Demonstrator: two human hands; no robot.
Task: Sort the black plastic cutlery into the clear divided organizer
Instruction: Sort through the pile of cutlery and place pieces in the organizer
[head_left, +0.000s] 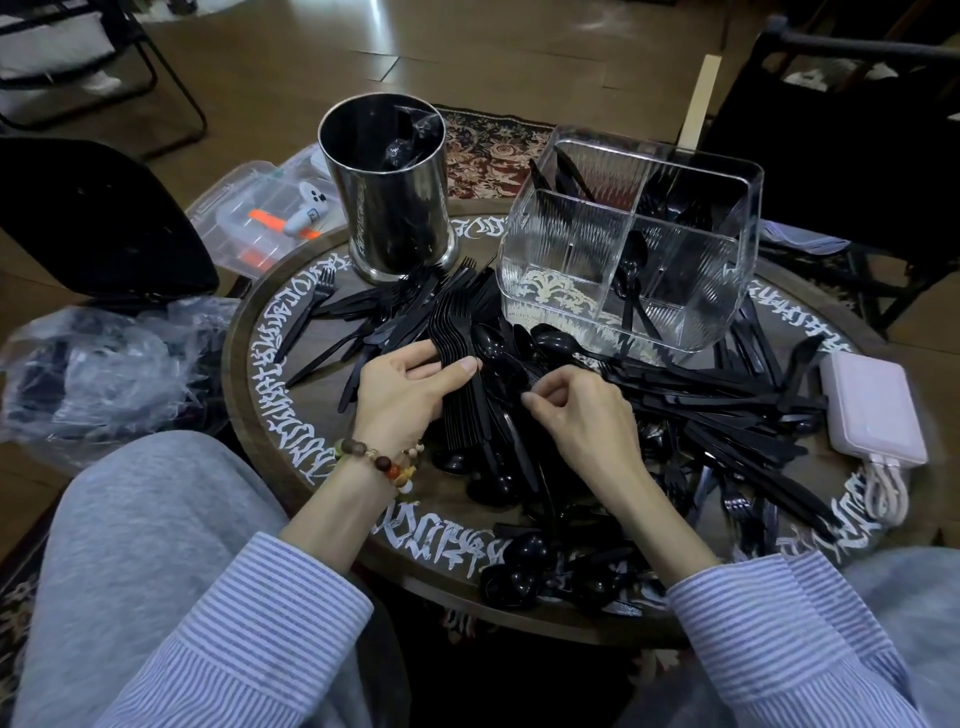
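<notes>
1. Wooden flooring and a patterned rug were seen around a round dark surface (270, 332) ringed with white lettering, on which the work was laid out.
2. Black plastic cutlery (701, 410) was spread in a loose heap over most of the surface, with forks, spoons and knives mixed together from the near edge to the far side.
3. A stack of forks (457, 332) was held in the left hand (405, 389), its grip curled round the handles with the thumb pressed across them.
4. The right hand (576, 410) was set just right of that stack, its grip pressed together in a pinch on something thin and dark in the heap; which piece it was could not be told.
5. The clear divided organizer (561, 270) was stood at the far right of the surface, touching the edge of the heap.
6. A few pieces were already placed in it: a spoon (631, 275) upright in the near right compartment and some dark pieces in the far compartments, while the near left compartment appeared bare.
7. The task was judged to be at an early stage, since far more cutlery was left on the surface than was sorted.
8. A metal canister (395, 208) was stood at the far left, and a pale power bank (872, 410) was laid at the right edge.
</notes>
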